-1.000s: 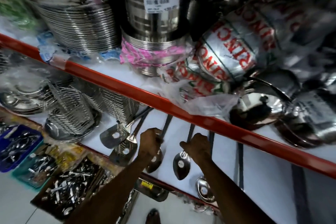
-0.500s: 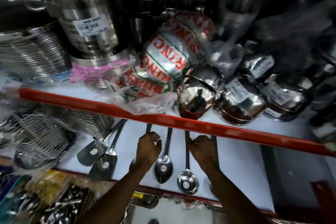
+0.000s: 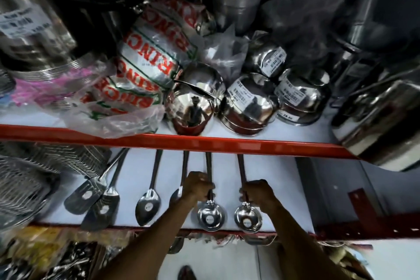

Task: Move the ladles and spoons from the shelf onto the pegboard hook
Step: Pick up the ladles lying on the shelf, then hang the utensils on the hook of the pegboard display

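Several long steel utensils lie side by side on the white shelf [image 3: 272,188] under a red rail. My left hand [image 3: 197,186] is closed around the handle of a round ladle [image 3: 211,215], and also covers the handle of a spoon [image 3: 176,196] just left of it. My right hand [image 3: 258,193] grips the handle of a second round ladle [image 3: 248,218]. Further left lie an oval spoon [image 3: 147,206] and two flat spatulas [image 3: 85,195] [image 3: 103,208]. No pegboard hook is in sight.
The red rail [image 3: 227,144] of the upper shelf crosses just above the handles. On that shelf stand steel bowls [image 3: 250,107], a bagged stack of pots [image 3: 145,59] and tall containers [image 3: 29,29]. Wire baskets [image 3: 29,179] crowd the left. A red bracket [image 3: 361,209] is at the right.
The view has swung right and upward. Both hands have slid down the handles toward the bowls, and now each grips a ladle handle close to its bowl.
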The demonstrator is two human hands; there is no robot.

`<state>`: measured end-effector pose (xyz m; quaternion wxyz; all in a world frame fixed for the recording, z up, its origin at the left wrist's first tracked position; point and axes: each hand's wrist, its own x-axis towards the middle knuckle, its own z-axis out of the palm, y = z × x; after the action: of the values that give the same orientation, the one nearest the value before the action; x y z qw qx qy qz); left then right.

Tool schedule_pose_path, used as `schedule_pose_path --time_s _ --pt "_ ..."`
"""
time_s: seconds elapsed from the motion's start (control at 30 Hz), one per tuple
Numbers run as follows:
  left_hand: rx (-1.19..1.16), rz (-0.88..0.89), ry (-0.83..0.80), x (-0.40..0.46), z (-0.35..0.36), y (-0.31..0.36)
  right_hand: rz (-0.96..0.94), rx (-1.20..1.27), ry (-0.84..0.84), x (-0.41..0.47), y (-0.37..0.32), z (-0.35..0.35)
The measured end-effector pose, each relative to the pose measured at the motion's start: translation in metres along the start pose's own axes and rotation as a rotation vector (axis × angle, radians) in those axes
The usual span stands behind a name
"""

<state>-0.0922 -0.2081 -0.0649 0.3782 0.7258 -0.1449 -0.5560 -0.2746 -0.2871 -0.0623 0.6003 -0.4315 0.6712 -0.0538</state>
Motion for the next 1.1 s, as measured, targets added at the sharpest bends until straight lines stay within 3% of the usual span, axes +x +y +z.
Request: schedule_pose_path --time_s 0.3,0.37,0.63,0.73,0.93,1.1 --pt "-0.086 0.072 0.105 -0.072 -0.042 -0.001 -0.092 -0.053 -0.329 -0.048 -0.026 0.012" --pt "-0.112 0.083 0.201 -0.101 -0.053 -0.01 -0.116 -0.094 -0.445 -0.067 -0.027 0.022" --pt "-0.121 0.288 0.774 -0.27 -0.073 -0.068 -0.315 -0.366 -0.863 -0.172 -0.016 0.076" --pt "-0.236 0.274 1.042 -0.385 -0.062 -0.096 -0.415 -0.439 -1.095 -0.249 0.008 0.1" --pt "-0.396 0.452 1.552 -0.588 -0.013 -0.141 -0.568 -0.499 -1.534 -0.424 0.067 0.129" --pt "-0.344 0.472 1.993 -0.727 0.05 -0.179 -0.702 -0.543 -1.876 -0.566 0.133 0.115"
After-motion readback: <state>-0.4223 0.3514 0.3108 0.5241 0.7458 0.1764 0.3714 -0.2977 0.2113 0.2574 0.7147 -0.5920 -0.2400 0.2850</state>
